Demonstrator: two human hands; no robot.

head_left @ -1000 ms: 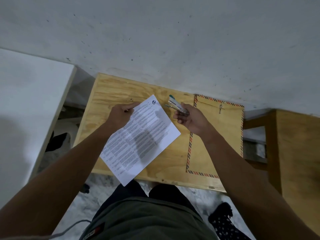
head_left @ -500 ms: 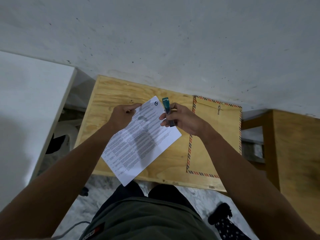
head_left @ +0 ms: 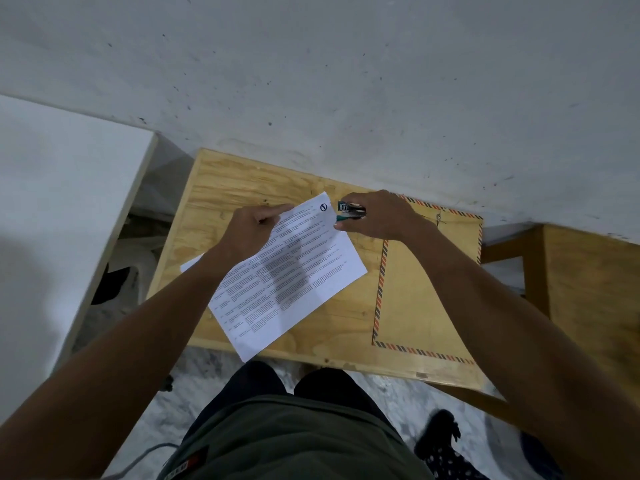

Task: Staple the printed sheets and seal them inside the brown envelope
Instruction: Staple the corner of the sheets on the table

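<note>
sheets (head_left: pixel 291 271) on table (head_left: pixel 221 181) | envelope (head_left: pixel 415 292) R of sheets | stapler (head_left: pixel 349 213) at sheets' far corner

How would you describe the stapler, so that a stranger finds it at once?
Look at the wooden table against the wall. At the far corner of the printed sheets, the right hand grips the stapler: small, green and metal, unlike the flat paper things around it.

Brown envelope (head_left: pixel 415 289) – striped border; seemingly teal stapler (head_left: pixel 348 213)
</note>
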